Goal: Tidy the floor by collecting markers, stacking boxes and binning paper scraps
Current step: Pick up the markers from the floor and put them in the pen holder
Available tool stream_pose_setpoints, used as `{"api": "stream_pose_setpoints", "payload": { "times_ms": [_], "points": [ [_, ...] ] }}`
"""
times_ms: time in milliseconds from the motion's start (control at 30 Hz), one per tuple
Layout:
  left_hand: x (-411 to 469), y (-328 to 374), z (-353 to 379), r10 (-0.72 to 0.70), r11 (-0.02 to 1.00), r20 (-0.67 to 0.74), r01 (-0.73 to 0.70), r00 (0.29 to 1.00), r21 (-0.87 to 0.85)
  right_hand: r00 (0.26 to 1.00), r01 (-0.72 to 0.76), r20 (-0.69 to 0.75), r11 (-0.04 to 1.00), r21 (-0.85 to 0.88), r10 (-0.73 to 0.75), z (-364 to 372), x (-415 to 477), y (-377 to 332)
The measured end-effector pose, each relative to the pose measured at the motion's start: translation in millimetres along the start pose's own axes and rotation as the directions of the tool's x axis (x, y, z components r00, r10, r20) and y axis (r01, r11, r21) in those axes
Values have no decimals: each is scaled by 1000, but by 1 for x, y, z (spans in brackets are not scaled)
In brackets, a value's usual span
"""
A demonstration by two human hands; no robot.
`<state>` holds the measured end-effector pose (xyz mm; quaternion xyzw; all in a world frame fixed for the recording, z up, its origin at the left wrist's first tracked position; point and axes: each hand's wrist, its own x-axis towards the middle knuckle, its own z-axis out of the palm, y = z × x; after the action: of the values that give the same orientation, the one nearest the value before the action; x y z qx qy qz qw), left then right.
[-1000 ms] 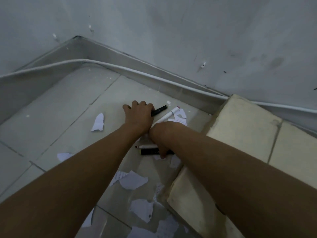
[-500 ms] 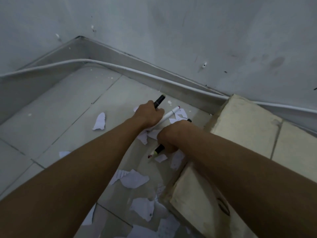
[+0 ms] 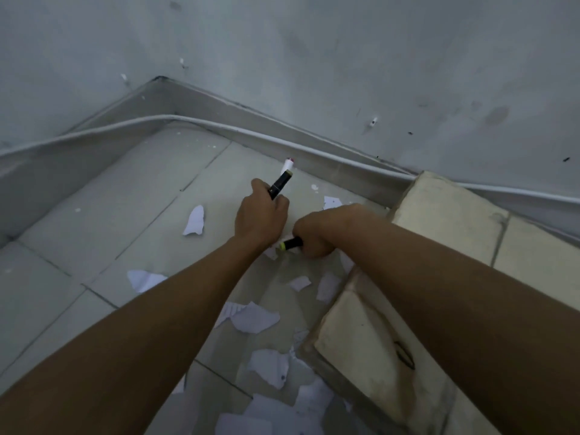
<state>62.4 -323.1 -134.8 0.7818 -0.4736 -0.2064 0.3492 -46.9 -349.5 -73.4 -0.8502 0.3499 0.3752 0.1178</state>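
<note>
1. Markers come first: you are on the collecting step, with both hands over the tiled floor (image 3: pixel 94 215) near the wall corner.
2. Your left hand (image 3: pixel 262 216) is curled round a black marker (image 3: pixel 279 187), and a white marker (image 3: pixel 287 164) pokes out beyond it.
3. Your right hand (image 3: pixel 320 235) grips a second black marker (image 3: pixel 292 244) by its barrel, near the cream box (image 3: pixel 445 224).
4. The next move is likely to bundle the markers into one hand. Paper scraps (image 3: pixel 255 317) lie scattered beneath your forearms, not yet binned.
</note>
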Motion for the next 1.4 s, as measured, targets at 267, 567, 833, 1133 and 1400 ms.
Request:
{"api": "stream_pose_setpoints", "payload": {
  "times_ms": [267, 567, 833, 1133, 1400],
  "points": [
    [-21, 4, -45, -128, 957, -99, 96, 987, -275, 956, 52, -292, 972, 228, 17, -20, -28, 0],
    [-45, 44, -90, -188, 818, -58, 124, 980, -561, 615, 148, -757, 911, 385, 220, -14, -66, -13],
    [-63, 86, -118, 2, 829, -54, -32, 999, -558, 396, 581, -751, 489, 651, 529, -29, -103, -22],
    [-92, 214, -185, -19, 875, 1, 17, 1000, -483, 466, 565, -615, 321, 760, 636, -78, -223, 0],
    [-120, 415, -305, -19, 883, 176, 99, 984, -458, 536, 485, -447, 173, 858, 716, -184, -414, 39]
  ]
}}
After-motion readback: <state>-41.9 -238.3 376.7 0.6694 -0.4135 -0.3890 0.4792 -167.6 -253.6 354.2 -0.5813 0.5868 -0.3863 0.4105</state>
